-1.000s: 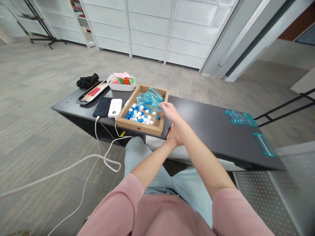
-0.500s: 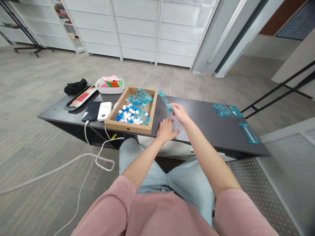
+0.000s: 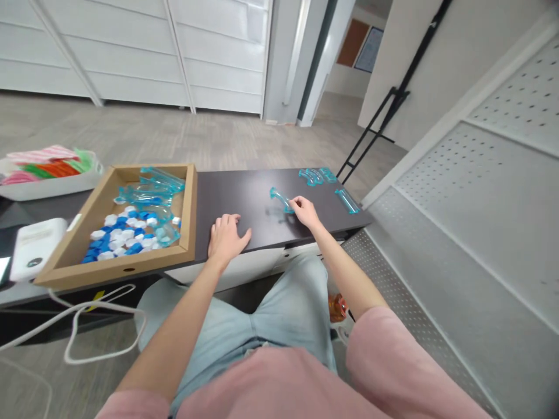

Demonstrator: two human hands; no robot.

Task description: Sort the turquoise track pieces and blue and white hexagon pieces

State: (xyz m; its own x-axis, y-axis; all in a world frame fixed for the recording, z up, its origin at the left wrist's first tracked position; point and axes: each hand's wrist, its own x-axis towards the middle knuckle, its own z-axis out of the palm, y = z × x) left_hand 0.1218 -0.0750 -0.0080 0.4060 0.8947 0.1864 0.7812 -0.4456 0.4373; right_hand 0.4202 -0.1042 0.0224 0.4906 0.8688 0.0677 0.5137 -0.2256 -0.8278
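My right hand (image 3: 304,210) pinches a clear blue curved track piece (image 3: 279,198) just above the dark table (image 3: 244,195), right of its middle. My left hand (image 3: 227,237) lies flat and open on the table near its front edge, beside the cardboard tray (image 3: 190,209). The tray holds more clear blue track pieces (image 3: 154,186) and several small blue and white caps (image 3: 124,228). Further right on the table lie other blue track pieces (image 3: 315,175) and one straight piece (image 3: 348,201).
A white power bank (image 3: 32,247) with a white cable (image 3: 78,317) lies left of the tray. A white tub of coloured sticks (image 3: 48,171) stands at the back left. A perforated white panel (image 3: 458,233) rises on the right, and a black stand (image 3: 384,110) leans behind.
My right hand lifted a blue track piece out of the tray and carried it rightward over the table. My left hand came onto the table top. My view turned to the right.
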